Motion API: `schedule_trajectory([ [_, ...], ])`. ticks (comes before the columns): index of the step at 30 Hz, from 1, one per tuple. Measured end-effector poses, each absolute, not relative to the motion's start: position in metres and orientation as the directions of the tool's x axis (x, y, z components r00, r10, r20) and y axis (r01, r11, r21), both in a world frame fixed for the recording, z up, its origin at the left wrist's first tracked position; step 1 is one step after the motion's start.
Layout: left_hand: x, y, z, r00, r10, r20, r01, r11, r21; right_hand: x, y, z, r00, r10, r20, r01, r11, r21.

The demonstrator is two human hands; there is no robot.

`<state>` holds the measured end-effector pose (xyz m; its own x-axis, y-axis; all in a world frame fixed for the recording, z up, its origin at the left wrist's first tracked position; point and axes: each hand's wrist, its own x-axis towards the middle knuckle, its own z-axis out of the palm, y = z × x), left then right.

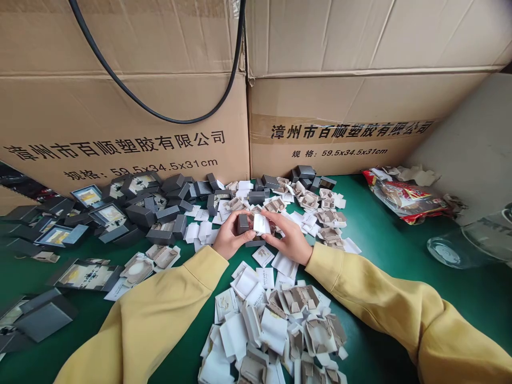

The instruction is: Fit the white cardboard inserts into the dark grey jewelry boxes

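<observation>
In the middle of the head view my left hand (231, 236) is closed around a small dark grey box (242, 224). Right beside it, my right hand (291, 238) pinches a small white card insert (261, 224) between thumb and fingers. The insert sits close against the box; whether it is partly inside cannot be made out. Below my hands lies a heap of folded white and grey-brown card inserts (274, 328). Dark grey boxes (140, 216) are piled to the left, several with open lids. More inserts (332, 218) lie behind and right of my right hand.
Two large cardboard cartons (160, 122) wall off the back of the green table (384, 240). A black cable (188, 121) hangs in front of them. On the right are a red and clear plastic packet (412, 197) and a clear jar (476, 240).
</observation>
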<state>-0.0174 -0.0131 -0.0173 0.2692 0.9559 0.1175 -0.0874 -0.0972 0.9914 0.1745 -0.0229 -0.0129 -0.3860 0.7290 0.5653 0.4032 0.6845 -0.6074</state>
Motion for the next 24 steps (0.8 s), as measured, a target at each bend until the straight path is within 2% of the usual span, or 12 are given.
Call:
schedule_trajectory([
  [6,-0.0167,-0.0134,-0.0179,0.297,0.942,0.156,-0.096,-0.133,0.986,0.1740,-0.0219,-0.0165,-0.437,0.764,0.475,0.314,0.624,-0.715],
  [12,-0.0151,-0.0127,-0.0170,0.348,0.922,0.171,-0.094,-0.148,0.985,0.1710,-0.0217,-0.0193,-0.449,0.790,0.418,0.104,0.511,-0.853],
  [21,-0.0141,-0.0127,-0.0187,0.282,0.942,0.184,-0.119,-0.156,0.981,0.1705,-0.0224,-0.0139,-0.419,0.797,0.435,0.323,0.578,-0.749],
  [24,-0.0136,-0.0125,-0.0184,0.302,0.935,0.186,-0.127,-0.154,0.980,0.1701,-0.0225,-0.0154,-0.386,0.824,0.414,0.352,0.547,-0.759],
])
